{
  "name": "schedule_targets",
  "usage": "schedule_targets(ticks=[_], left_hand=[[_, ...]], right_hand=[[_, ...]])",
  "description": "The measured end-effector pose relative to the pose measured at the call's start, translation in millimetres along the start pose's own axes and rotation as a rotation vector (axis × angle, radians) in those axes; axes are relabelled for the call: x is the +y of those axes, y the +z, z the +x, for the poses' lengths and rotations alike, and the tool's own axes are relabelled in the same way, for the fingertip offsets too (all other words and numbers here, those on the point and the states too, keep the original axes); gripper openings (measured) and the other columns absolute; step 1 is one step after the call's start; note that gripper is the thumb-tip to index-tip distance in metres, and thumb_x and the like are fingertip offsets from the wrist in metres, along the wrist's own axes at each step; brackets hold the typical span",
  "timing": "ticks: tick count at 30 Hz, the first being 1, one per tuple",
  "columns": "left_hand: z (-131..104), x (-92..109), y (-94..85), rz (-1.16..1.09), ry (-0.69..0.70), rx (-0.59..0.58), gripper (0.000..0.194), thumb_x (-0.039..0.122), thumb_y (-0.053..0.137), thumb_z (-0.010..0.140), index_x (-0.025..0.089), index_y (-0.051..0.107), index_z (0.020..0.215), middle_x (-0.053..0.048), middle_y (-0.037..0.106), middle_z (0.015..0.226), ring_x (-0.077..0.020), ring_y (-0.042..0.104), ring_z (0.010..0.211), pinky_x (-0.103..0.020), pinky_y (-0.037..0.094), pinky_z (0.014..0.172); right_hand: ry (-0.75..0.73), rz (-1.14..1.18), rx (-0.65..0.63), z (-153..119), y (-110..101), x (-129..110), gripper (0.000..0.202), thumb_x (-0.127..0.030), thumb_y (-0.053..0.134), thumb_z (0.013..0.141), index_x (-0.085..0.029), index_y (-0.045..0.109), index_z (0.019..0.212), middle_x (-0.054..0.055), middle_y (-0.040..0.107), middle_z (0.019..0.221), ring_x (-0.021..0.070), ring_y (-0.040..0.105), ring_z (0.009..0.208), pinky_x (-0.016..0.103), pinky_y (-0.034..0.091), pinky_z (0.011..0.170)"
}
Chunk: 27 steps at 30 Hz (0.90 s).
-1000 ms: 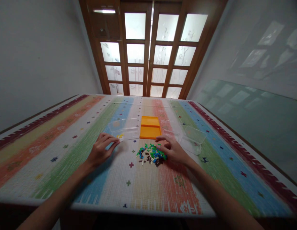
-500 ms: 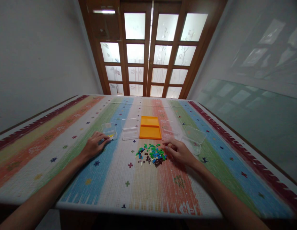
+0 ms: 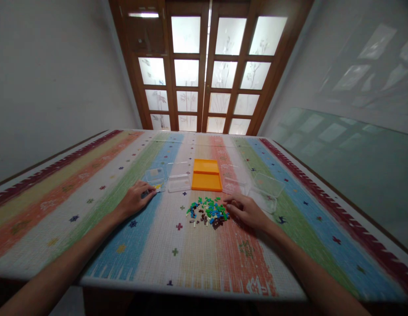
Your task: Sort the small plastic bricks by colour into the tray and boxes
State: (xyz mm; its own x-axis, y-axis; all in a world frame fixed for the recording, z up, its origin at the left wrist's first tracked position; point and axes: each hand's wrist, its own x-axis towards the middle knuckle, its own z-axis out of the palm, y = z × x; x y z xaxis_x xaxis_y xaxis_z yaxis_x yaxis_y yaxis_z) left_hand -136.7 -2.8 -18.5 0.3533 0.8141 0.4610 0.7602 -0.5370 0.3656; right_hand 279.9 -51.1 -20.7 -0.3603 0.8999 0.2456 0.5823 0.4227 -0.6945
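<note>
My left hand (image 3: 138, 199) has its fingertips on the near edge of a small clear box (image 3: 160, 188), which stands with its lid raised and holds some yellow pieces. Its fingers are closed on that edge. A loose pile of small green, blue, brown and cream bricks (image 3: 208, 213) lies on the striped cloth. Just right of the pile is my right hand (image 3: 243, 210), its fingers bent and pressed together at the pile's edge; whatever they hold, if anything, is too small to name.
Behind the pile lies an open orange box (image 3: 206, 181). Clear open boxes stand on both sides of it, one left (image 3: 179, 183), one right (image 3: 236, 186) and another farther right (image 3: 265, 202). The striped tablecloth (image 3: 157, 245) covers the table; wooden doors (image 3: 204, 66) stand beyond.
The small clear box has shifted right, closer to its neighbour, and my left hand has moved right with it. My right hand has stayed by the pile, its fingers slightly shifted.
</note>
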Motion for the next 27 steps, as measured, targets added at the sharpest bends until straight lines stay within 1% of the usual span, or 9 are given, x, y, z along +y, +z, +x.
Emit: schedule_targets(ticks=[6, 9, 14, 17, 20, 24, 26, 27], left_hand=[[-2, 3, 1.9, -0.014, 0.003, 0.003, 0.026, 0.043, 0.057, 0.088, 0.023, 0.072, 0.083, -0.006, 0.072, 0.081, -0.0238, 0.063, 0.082, -0.039, 0.049, 0.088], [-2, 4, 2.2, -0.035, 0.003, 0.01, 0.023, 0.042, 0.059, 0.087, 0.023, 0.071, 0.082, -0.006, 0.07, 0.081, -0.0241, 0.063, 0.082, -0.041, 0.05, 0.087], [-5, 7, 0.5, -0.053, 0.014, -0.001, 0.021, 0.04, 0.06, 0.087, 0.023, 0.072, 0.085, -0.005, 0.07, 0.081, -0.0235, 0.063, 0.08, -0.041, 0.05, 0.088], [-6, 7, -1.8, -0.035, 0.018, 0.008, 0.024, 0.042, 0.059, 0.088, 0.022, 0.072, 0.087, -0.006, 0.07, 0.083, -0.022, 0.063, 0.077, -0.038, 0.052, 0.084], [-7, 11, -4.2, -0.009, 0.016, 0.058, 0.027, 0.042, 0.057, 0.09, 0.02, 0.072, 0.092, -0.006, 0.07, 0.088, -0.0201, 0.063, 0.077, -0.035, 0.053, 0.078], [-4, 26, -5.5, -0.011, 0.072, 0.107, 0.024, 0.037, 0.054, 0.094, 0.02, 0.071, 0.096, -0.005, 0.07, 0.092, -0.0179, 0.065, 0.083, -0.03, 0.054, 0.076], [-1, 39, -4.2, -0.036, 0.15, 0.107, 0.02, 0.031, 0.054, 0.095, 0.02, 0.07, 0.098, -0.005, 0.07, 0.092, -0.0166, 0.066, 0.084, -0.029, 0.054, 0.079], [0, 47, -2.7, -0.061, 0.208, 0.087, 0.019, 0.028, 0.054, 0.095, 0.019, 0.07, 0.099, -0.005, 0.069, 0.092, -0.016, 0.066, 0.084, -0.029, 0.054, 0.08]], right_hand=[[-0.003, -0.011, -0.021, -1, 1, 2, 0.03, -0.039, 0.056, 0.092, -0.016, 0.071, 0.103, 0.005, 0.069, 0.081, 0.0151, 0.054, 0.063, 0.027, 0.04, 0.058], [-0.036, -0.018, -0.049, -2, 1, 2, 0.029, -0.038, 0.055, 0.093, -0.017, 0.071, 0.105, 0.005, 0.068, 0.08, 0.0143, 0.052, 0.062, 0.027, 0.04, 0.059], [-0.064, -0.061, -0.121, -5, 2, -1, 0.024, -0.033, 0.054, 0.093, -0.018, 0.073, 0.098, 0.004, 0.068, 0.08, 0.0144, 0.053, 0.064, 0.027, 0.04, 0.062], [-0.078, -0.093, -0.132, -7, 2, -2, 0.023, -0.031, 0.055, 0.093, -0.018, 0.074, 0.095, 0.005, 0.068, 0.08, 0.0157, 0.056, 0.068, 0.028, 0.041, 0.066], [-0.097, -0.106, -0.155, -10, -1, -2, 0.025, -0.031, 0.054, 0.094, -0.018, 0.075, 0.096, 0.005, 0.069, 0.081, 0.0164, 0.058, 0.071, 0.028, 0.042, 0.069], [-0.111, -0.105, -0.192, -10, -4, -1, 0.026, -0.03, 0.051, 0.095, -0.018, 0.074, 0.098, 0.006, 0.071, 0.087, 0.0172, 0.06, 0.077, 0.029, 0.044, 0.073], [-0.104, -0.11, -0.196, -9, -5, -2, 0.026, -0.03, 0.05, 0.094, -0.018, 0.073, 0.097, 0.007, 0.072, 0.088, 0.0176, 0.061, 0.078, 0.029, 0.044, 0.074], [-0.098, -0.118, -0.194, -7, -5, -2, 0.026, -0.03, 0.05, 0.094, -0.018, 0.073, 0.097, 0.006, 0.072, 0.087, 0.0175, 0.061, 0.077, 0.029, 0.044, 0.073]])
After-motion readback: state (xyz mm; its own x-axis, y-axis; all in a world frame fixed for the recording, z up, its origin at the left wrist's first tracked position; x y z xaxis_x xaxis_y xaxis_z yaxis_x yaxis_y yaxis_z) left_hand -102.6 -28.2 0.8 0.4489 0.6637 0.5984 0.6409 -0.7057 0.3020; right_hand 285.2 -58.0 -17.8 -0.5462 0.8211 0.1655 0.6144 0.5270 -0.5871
